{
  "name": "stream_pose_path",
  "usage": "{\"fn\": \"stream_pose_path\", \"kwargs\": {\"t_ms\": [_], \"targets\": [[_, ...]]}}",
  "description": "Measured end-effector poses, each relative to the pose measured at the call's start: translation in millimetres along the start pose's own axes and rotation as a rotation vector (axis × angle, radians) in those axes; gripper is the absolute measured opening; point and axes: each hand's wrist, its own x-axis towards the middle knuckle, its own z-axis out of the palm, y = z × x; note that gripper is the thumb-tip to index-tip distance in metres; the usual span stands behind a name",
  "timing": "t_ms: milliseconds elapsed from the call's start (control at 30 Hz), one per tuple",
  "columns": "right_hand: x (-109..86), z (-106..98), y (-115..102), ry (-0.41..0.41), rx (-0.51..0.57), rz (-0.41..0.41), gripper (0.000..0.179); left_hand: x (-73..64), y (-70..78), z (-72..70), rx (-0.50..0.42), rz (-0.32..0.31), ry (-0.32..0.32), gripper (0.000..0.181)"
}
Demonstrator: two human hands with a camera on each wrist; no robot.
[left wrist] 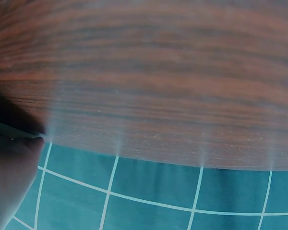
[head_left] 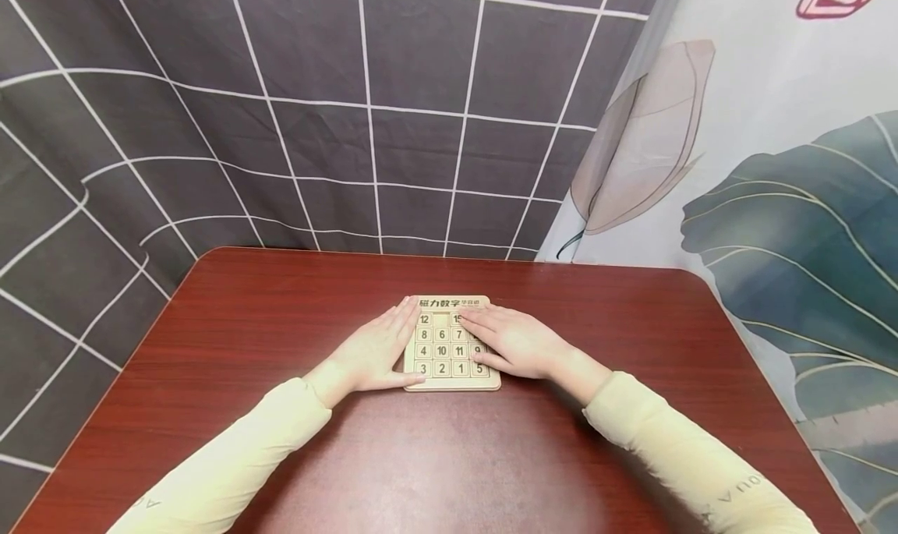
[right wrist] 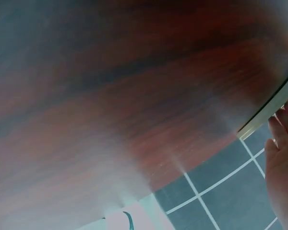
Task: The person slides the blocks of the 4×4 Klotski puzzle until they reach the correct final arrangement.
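Note:
A pale wooden number slide puzzle point(head_left: 452, 384) lies flat on the table, with numbered square tiles and dark printed characters along its top. One gap shows in the top row, between the 12 and the 15 tile. Along the puzzle's left edge rests my left hand point(head_left: 372, 353), fingers straight and thumb spread toward the tile marked 3. From the other side my right hand point(head_left: 522, 343) lies over the right columns, its extended fingers touching near the 15 tile and hiding part of that side. In the right wrist view, its fingers point(right wrist: 281, 129) reach the puzzle's edge.
A reddish-brown wooden table point(head_left: 231, 323) carries the puzzle. Behind it hangs a dark grey curtain point(head_left: 414, 144) with white grid lines. To the right is a pale curtain point(head_left: 744, 113) with large leaf prints.

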Motion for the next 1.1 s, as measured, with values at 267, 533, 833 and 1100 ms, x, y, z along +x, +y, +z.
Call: {"fn": "stream_pose_path", "kwargs": {"t_ms": [267, 533, 833, 1100], "targets": [[9.1, 3.6, -1.3, 0.033, -0.016, -0.011, 0.064, -0.7, -1.1, 0.9, -0.001, -0.006, -0.002, 0.112], [29.0, 3.5, -10.6, 0.052, -0.018, -0.071, 0.063, -0.1, -1.4, 1.9, 0.015, -0.008, -0.022, 0.112], [40.8, 3.8, -17.7, -0.004, -0.017, -0.065, 0.065, 0.5, 0.3, 0.2, 0.015, 0.000, -0.009, 0.111], [42.1, 3.7, -17.3, -0.036, 0.009, -0.046, 0.065, 0.7, -0.8, 0.7, 0.018, -0.003, -0.015, 0.111]]}}
